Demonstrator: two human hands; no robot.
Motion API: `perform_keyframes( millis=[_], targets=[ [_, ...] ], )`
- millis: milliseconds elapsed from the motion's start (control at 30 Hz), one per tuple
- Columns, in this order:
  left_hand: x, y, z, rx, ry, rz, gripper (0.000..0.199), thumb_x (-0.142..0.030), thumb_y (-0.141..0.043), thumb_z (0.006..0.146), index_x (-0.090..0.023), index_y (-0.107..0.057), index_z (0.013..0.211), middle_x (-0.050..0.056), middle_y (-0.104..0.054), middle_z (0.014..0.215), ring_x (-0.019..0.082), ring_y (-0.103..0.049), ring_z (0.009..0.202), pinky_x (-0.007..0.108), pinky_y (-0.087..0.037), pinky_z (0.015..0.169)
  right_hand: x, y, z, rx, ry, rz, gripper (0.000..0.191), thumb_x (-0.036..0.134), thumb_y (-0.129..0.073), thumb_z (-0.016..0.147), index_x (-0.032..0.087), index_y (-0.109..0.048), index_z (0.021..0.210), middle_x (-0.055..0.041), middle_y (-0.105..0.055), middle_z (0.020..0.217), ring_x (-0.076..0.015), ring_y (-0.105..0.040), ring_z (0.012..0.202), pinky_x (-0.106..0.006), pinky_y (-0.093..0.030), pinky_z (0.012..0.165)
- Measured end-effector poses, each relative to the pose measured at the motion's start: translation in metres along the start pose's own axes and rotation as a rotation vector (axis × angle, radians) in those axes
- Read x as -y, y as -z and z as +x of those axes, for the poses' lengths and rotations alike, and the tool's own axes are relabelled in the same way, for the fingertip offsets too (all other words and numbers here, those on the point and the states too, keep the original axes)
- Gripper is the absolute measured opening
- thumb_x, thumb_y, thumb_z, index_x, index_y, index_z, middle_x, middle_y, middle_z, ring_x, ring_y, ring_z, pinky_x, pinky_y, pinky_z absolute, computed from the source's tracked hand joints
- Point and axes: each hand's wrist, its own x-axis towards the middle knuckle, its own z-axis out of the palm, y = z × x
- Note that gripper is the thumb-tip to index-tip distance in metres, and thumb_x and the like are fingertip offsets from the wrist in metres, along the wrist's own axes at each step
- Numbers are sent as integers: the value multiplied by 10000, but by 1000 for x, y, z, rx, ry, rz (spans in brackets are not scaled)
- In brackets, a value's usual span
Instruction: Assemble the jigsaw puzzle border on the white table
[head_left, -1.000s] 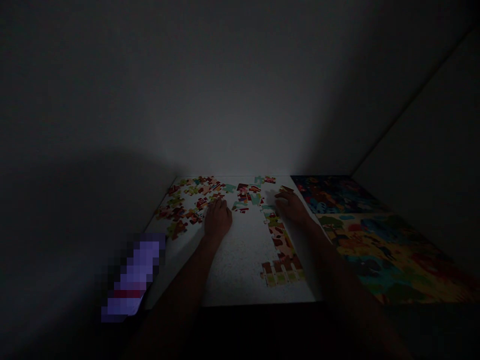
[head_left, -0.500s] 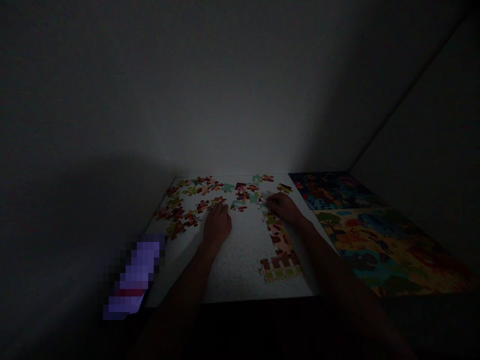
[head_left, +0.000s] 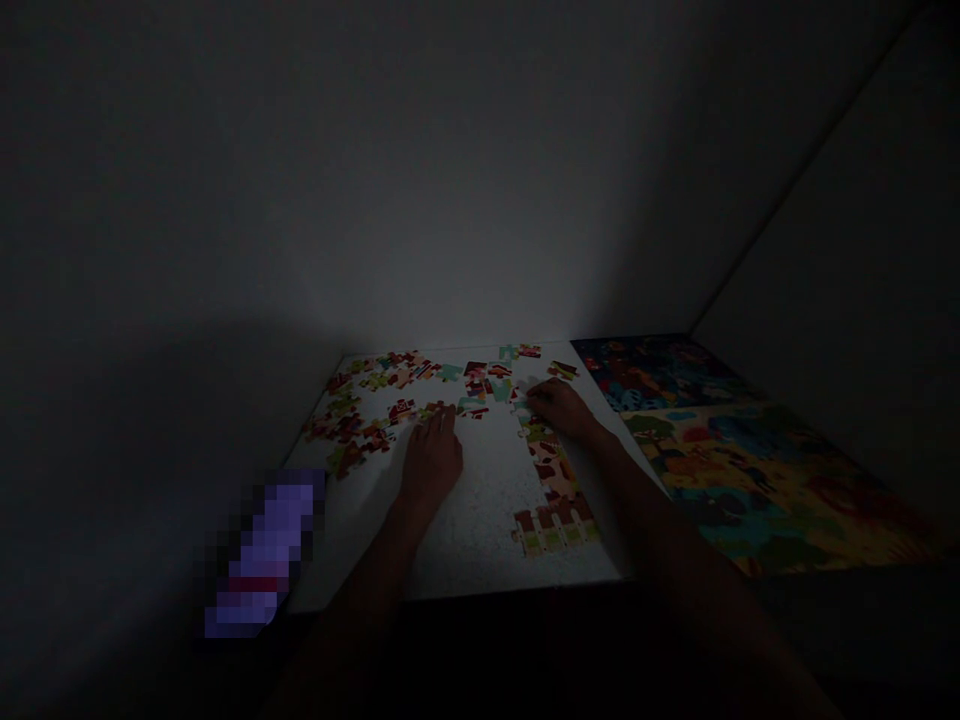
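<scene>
In dim light my right hand (head_left: 562, 408) bends its fingers together over the upper end of a joined strip of jigsaw puzzle (head_left: 551, 468). A pale puzzle piece (head_left: 517, 396) shows at its fingertips, partly covered. The strip runs towards me and turns left at a fence-patterned row (head_left: 556, 531). My left hand (head_left: 433, 458) lies palm down on the white board (head_left: 480, 500), fingers stretched out, with its tips at a few loose puzzle pieces (head_left: 433, 410). A small cluster of pieces (head_left: 476, 378) sits between the hands, farther back.
Many loose puzzle pieces (head_left: 349, 425) spread over the board's left side. Two finished picture puzzles, a dark one (head_left: 660, 375) and a yellow one (head_left: 750, 470), lie to the right. A blurred purple object (head_left: 270, 545) is at the left edge. A wall (head_left: 450, 200) stands behind.
The view has shifted slightly. My right hand's fingers have drawn closer together at the strip's upper end. The left hand stays nearly in place beside the loose pieces.
</scene>
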Motion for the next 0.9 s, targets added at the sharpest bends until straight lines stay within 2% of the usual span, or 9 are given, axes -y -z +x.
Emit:
perform_keyframes(
  millis=[167,400,633,900],
  targets=[
    [-8,2,-20,29,8,11,483,-163,-347,952,-95,-455,1418,161,-485,1478,276,-451,1369,484,-366,1126,0,-1,0,-7,19,10,249,267,-595,876,157,-750,1037,-104,-716,1030,-206,-648,954,-276,-449,885],
    [-15,11,-39,81,-10,56,447,-210,-368,975,-122,-513,1389,161,-519,1449,286,-458,1366,497,-355,1137,-2,-2,1,-4,4,-17,241,255,-590,886,155,-749,1036,-116,-708,1048,-206,-643,973,-274,-450,891],
    [-22,16,-59,80,-31,70,422,-232,-401,976,-151,-553,1361,164,-514,1452,296,-456,1369,510,-365,1132,-3,-3,2,-7,19,-39,235,260,-585,898,156,-753,1025,-112,-716,1024,-208,-641,974,-273,-445,893],
    [-26,15,-70,51,-57,70,407,-242,-412,977,-160,-566,1345,159,-524,1444,294,-442,1379,492,-375,1133,0,0,1,-3,-9,-18,236,257,-595,886,156,-752,1032,-117,-705,1046,-210,-639,967,-284,-448,892]
  ],
)
